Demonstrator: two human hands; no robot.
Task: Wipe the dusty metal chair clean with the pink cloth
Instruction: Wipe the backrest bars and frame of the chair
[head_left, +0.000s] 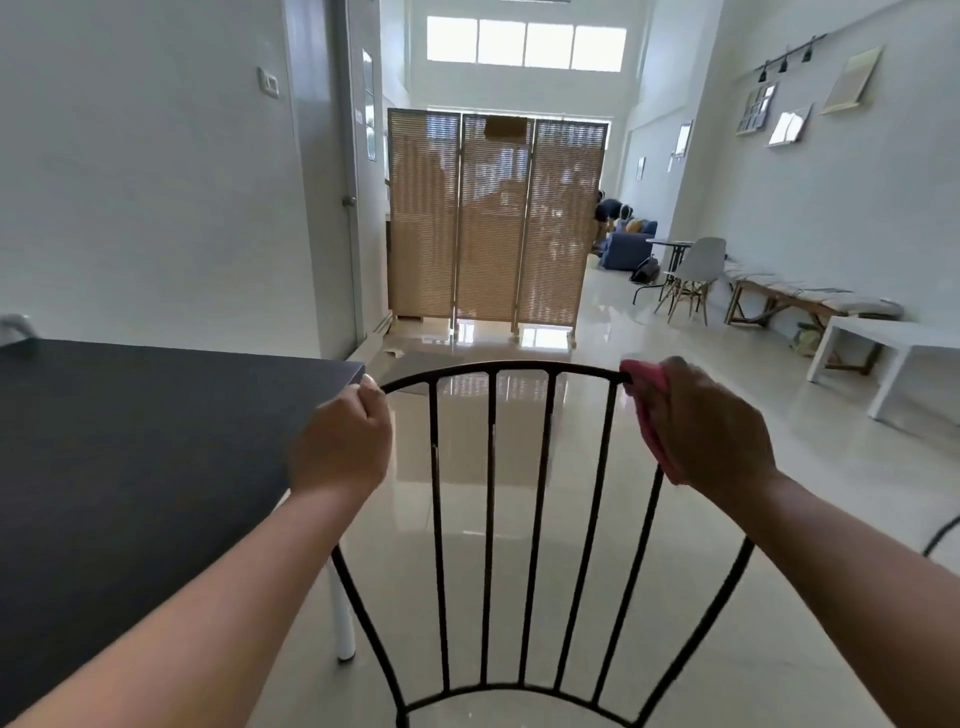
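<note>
The black metal chair (491, 519) fills the lower middle of the view; I see its arched back with several thin vertical bars. My left hand (340, 441) is closed around the left end of the top rail. My right hand (706, 428) grips the right end of the rail through the pink cloth (649, 415), which is bunched between palm and frame and sticks out at the top and bottom of the hand. The seat is out of view.
A dark tabletop (130, 452) on a white leg (343, 613) stands close on the left. Glossy tile floor stretches ahead to a folding wooden screen (493, 223). A white low table (893, 358), bench and grey chair (693, 275) line the right wall.
</note>
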